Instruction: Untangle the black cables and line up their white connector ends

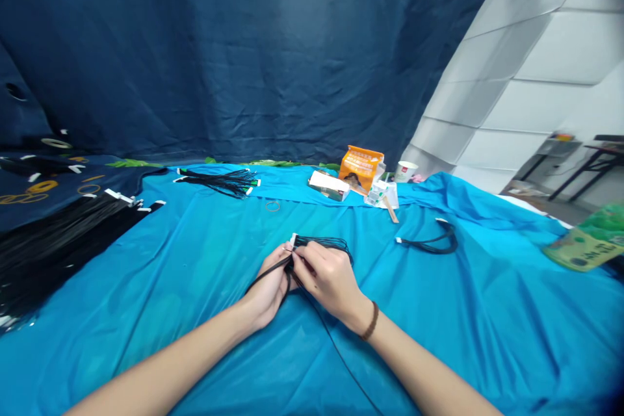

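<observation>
A looped bundle of thin black wires (324, 242) with a white connector (294, 240) is held over the blue cloth. My left hand (270, 286) is closed around the bundle just below the connector. From the right, my right hand (326, 273) pinches a thin black strand against the bundle near the left fingertips. One loose strand (341, 354) trails from the hands toward the bottom edge. The fingers hide exactly how the strand passes around the wires.
Long black wire bundles (68, 240) with white connectors lie at left. Another bundle (219, 181) lies behind them, and a curved one (439, 244) at right. An orange package (361, 166), a tissue box (328, 185) and a paper cup (405, 171) stand at the back.
</observation>
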Tool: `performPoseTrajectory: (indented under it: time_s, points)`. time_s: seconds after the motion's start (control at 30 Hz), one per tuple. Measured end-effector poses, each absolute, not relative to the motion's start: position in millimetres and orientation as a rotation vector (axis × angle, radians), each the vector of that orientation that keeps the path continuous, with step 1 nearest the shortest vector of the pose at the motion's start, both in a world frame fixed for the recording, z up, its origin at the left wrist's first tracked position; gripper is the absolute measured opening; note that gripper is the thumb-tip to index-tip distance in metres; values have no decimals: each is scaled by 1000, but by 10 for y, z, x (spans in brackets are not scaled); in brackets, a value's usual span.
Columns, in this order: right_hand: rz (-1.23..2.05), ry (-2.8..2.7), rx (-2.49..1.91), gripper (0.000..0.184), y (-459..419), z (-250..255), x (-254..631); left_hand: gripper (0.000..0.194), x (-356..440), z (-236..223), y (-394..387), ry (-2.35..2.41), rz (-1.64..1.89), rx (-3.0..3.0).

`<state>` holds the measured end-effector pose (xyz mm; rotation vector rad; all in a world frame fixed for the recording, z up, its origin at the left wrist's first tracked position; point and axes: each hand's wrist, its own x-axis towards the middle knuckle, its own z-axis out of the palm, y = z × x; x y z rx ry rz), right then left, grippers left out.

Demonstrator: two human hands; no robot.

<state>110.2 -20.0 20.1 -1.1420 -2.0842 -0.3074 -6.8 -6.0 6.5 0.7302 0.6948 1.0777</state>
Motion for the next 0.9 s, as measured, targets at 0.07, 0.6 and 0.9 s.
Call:
performPoseTrajectory:
  time_s: [0.07,0.6,0.9]
  points:
    - [-307,-2085,-1140,26,-198,197,1102,17,-68,69,-62,703,1079,725]
    - [-319,-2091,-1130,28,-183,190,1098,14,-59,47,-41,723,1064,710]
    - [-320,-2100,-1137,27,-193,182,1099,13,-66,75,-52,720,1036,716]
